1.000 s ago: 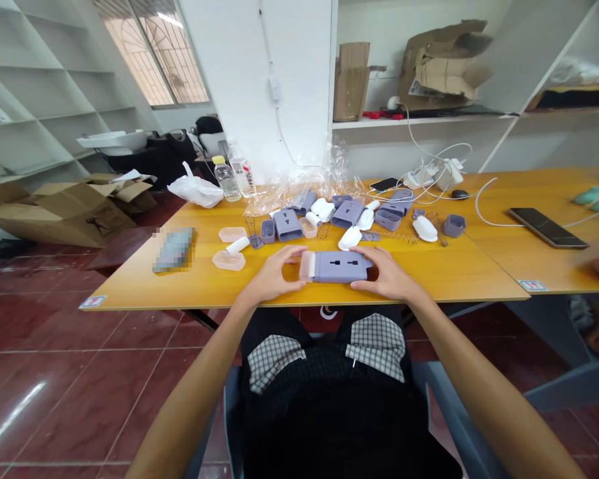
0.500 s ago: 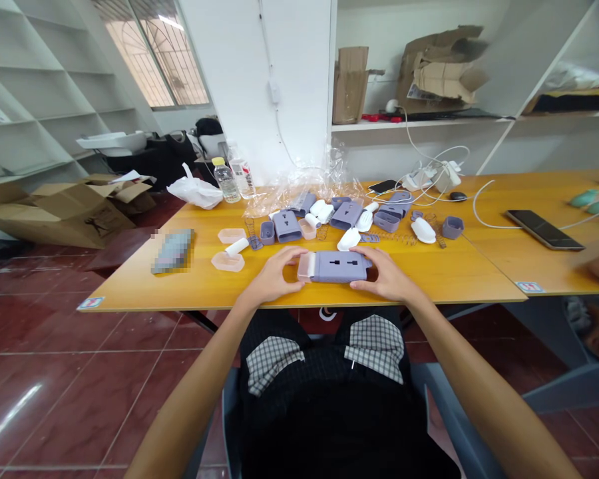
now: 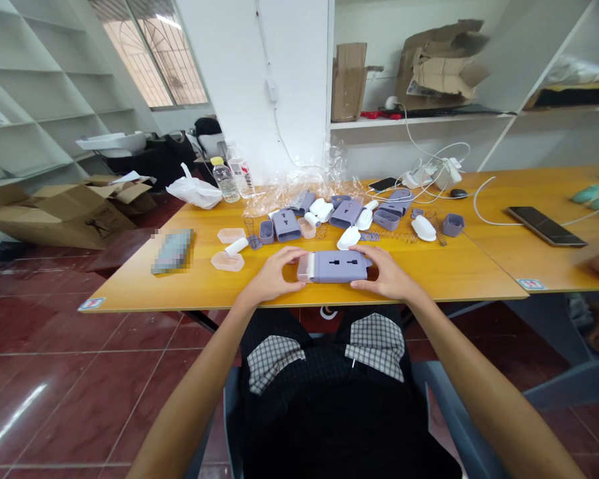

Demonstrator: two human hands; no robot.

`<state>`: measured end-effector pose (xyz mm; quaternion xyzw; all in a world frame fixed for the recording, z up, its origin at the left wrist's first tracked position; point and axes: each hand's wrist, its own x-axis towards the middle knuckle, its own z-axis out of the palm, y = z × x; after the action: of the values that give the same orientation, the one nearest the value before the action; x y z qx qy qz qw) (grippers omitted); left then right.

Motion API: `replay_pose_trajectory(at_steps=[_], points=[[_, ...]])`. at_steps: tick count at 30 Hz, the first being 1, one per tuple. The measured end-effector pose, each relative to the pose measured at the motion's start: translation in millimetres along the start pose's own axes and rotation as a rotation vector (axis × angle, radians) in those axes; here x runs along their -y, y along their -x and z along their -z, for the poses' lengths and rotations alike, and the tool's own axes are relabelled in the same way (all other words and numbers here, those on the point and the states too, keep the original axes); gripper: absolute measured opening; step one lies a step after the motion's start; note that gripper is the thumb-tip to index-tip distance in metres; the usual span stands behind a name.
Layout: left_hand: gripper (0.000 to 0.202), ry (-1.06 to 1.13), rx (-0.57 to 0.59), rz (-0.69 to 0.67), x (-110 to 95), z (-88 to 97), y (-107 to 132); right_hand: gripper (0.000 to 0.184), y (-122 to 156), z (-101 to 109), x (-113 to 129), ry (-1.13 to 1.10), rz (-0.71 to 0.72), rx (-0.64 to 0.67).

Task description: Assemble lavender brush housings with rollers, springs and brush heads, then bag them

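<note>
Lying on its side near the table's front edge is a purple plastic case (image 3: 332, 267) with two dark slots. A translucent pinkish cap (image 3: 303, 269) covers its left end, with a white band beside it. My left hand (image 3: 275, 276) curls around the cap end, thumb in front and fingers behind. Around the right end closes my right hand (image 3: 385, 276) in the same way. Just behind the case are a white oval piece (image 3: 348, 238) and another purple case (image 3: 286, 225). To the left lie a white roller (image 3: 236, 247) and a loose translucent cap (image 3: 227, 261).
Springs (image 3: 390, 234), a purple cup (image 3: 453, 225) and more white parts spread across the table (image 3: 459, 273). Crumpled clear plastic (image 3: 304, 183), bottles (image 3: 224, 178) and a white bag (image 3: 194, 188) stand behind. Cables and a phone (image 3: 546, 226) lie right; a blurred grey object (image 3: 173, 251) lies left.
The view has shifted very slightly. Both hands keep the same grip on the purple case, which stays in place.
</note>
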<state>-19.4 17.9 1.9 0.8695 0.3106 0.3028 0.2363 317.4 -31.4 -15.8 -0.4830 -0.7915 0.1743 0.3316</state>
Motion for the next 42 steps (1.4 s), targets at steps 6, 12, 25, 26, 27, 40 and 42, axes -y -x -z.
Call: replay_pose_trajectory(at_steps=[6, 12, 25, 26, 27, 40, 42], points=[[0.065, -0.017, 0.01, -0.026, 1.4, 0.6, 1.0, 0.079, -0.1, 0.4, 0.5, 0.013, -0.01, 0.029], [0.062, 0.009, 0.016, -0.044, 2.0, 0.1, 2.5, 0.079, 0.2, -0.1, 0.5, 0.026, -0.02, 0.049], [0.056, 0.023, -0.008, -0.09, -2.0, -7.5, 1.2, 0.079, 0.9, 3.3, -1.7, 0.035, 0.0, 0.065], [0.056, 0.012, -0.013, -0.097, -2.3, -7.8, 1.1, 0.079, 1.1, 3.4, -2.4, 0.035, 0.005, 0.066], [0.056, 0.0, -0.015, -0.101, -2.6, -8.0, 1.0, 0.079, 1.2, 3.4, -3.0, 0.033, 0.009, 0.067], [0.055, -0.013, -0.015, -0.08, -8.2, -9.7, 0.1, 0.082, 1.1, 3.5, -4.7, 0.05, 0.002, 0.104], [0.056, -0.026, -0.015, -0.079, -9.1, -9.8, 0.0, 0.082, 1.0, 3.0, -5.0, 0.052, 0.01, 0.1]])
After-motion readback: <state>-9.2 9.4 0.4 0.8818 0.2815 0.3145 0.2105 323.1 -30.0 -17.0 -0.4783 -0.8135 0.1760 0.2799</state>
